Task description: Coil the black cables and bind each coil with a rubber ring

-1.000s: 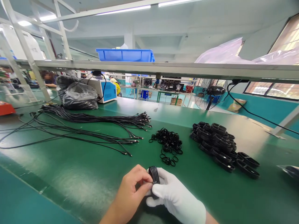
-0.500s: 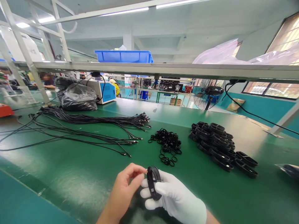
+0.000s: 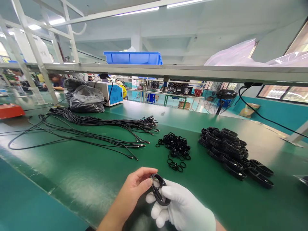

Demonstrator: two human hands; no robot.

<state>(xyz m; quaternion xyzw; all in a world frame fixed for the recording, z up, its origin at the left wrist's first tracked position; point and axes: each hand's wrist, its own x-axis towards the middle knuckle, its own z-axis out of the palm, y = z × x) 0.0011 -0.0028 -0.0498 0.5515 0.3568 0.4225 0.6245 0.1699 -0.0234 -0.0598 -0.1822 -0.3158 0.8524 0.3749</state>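
A coiled black cable point(image 3: 160, 198) is held between my two hands above the front of the green table, with a dark band across its middle. My right hand point(image 3: 183, 202), in a white glove, grips the coil's lower right side between thumb and fingers. Bare, my left hand point(image 3: 137, 186) pinches the coil's upper left edge with thumb and fingertips. Just beyond the hands lies a heap of small black rubber bands point(image 3: 176, 144), some loose at its near side. Tied cable coils point(image 3: 228, 147) are piled to the right.
Long straight black cables point(image 3: 103, 122) stretch across the left of the table point(image 3: 79, 173). Behind them stand a plastic bag point(image 3: 86, 98) and a blue-and-white machine point(image 3: 113, 93). Overhead runs a shelf point(image 3: 183, 70) carrying a blue bin point(image 3: 133, 58). A fan point(image 3: 222, 96) stands beyond the table.
The coil has turned so that its opening now faces me more. My left fingers have closed onto its upper edge. The view has shifted slightly left.
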